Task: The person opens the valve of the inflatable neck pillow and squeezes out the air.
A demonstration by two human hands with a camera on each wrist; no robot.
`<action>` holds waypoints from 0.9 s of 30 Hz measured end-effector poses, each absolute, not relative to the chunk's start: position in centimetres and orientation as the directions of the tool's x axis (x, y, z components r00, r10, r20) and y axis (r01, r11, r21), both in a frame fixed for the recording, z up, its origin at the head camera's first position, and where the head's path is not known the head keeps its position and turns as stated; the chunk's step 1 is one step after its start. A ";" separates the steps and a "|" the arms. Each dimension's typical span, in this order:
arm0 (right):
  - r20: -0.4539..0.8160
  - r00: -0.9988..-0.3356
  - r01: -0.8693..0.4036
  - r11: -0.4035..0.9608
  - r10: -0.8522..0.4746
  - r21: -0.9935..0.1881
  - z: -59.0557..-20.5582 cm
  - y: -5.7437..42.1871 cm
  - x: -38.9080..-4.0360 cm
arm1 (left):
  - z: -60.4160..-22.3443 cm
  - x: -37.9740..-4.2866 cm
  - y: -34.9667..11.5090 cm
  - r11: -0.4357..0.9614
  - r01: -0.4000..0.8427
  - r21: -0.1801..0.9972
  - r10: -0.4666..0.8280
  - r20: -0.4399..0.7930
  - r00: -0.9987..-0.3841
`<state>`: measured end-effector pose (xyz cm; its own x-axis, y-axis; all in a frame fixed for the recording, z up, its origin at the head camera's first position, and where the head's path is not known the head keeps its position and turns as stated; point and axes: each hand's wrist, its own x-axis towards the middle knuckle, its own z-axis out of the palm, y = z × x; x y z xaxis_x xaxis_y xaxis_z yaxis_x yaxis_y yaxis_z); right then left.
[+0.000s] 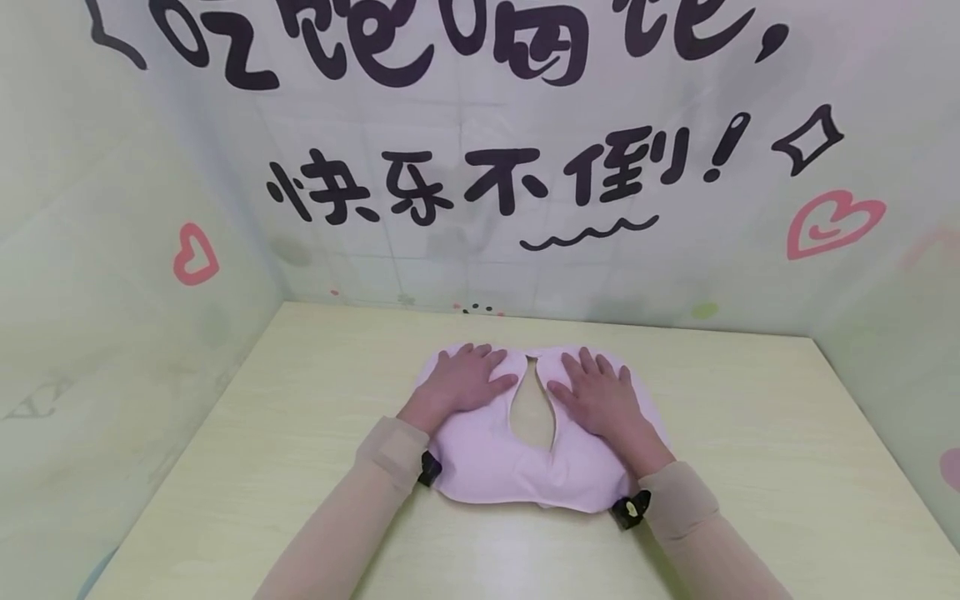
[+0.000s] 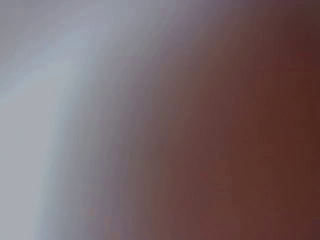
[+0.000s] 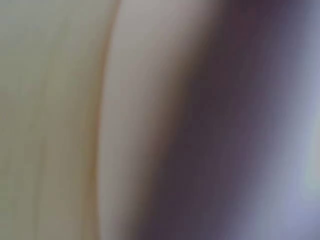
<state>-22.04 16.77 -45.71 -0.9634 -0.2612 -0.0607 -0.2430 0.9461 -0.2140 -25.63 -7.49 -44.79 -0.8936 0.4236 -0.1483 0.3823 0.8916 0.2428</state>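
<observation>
A pale pink U-shaped neck pillow [image 1: 495, 467] lies on the table, its two ends meeting at the far side around a teardrop-shaped gap. On its left arm rests my left hand [image 1: 467, 379], fingers spread and pointing away from me. My right hand [image 1: 600, 392] lies in the same way on the right arm of the pillow. Both palms face down, and both thumbs reach toward the gap. The left wrist view is too blurred to make out more. In the right wrist view, a blurred pale edge of the pillow [image 3: 125, 125] shows against the table.
The light wood table [image 1: 300, 400] has a white printed sheet [image 1: 450, 275] with dark lettering and hearts behind it. Similar sheets stand along the left and right sides. Small black devices [image 1: 632, 508] sit at both wrists, beside the pillow's near corners.
</observation>
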 end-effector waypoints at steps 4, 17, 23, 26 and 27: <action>-0.002 -0.965 -0.255 0.940 -0.263 -0.225 -44.9 17.1 -21.4 | -44.5 -25.4 -7.6 0.883 0.402 0.241 0.434 -0.095 -0.896; 0.157 -0.951 -0.300 0.920 -0.267 -0.252 -43.0 17.7 -18.6 | -42.7 -20.6 -8.0 0.807 0.526 0.268 0.530 0.067 -0.846; 0.111 -0.950 -0.313 0.886 -0.293 -0.342 -44.1 16.7 -18.1 | -44.2 -20.1 -8.3 0.820 0.532 0.211 0.542 0.011 -0.840; 0.094 -0.951 -0.310 0.894 -0.296 -0.324 -44.9 16.4 -17.8 | -45.0 -20.2 -8.4 0.828 0.525 0.196 0.536 -0.008 -0.844; 0.089 -0.951 -0.308 0.898 -0.295 -0.315 -45.1 16.3 -17.8 | -45.2 -20.2 -8.4 0.831 0.520 0.196 0.532 -0.012 -0.847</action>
<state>-17.77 16.34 -45.14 -0.9514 -0.2950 0.0887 -0.3077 0.8978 -0.3150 -20.17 -8.40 -45.22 -0.8465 0.5322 -0.0117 0.5200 0.8314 0.1960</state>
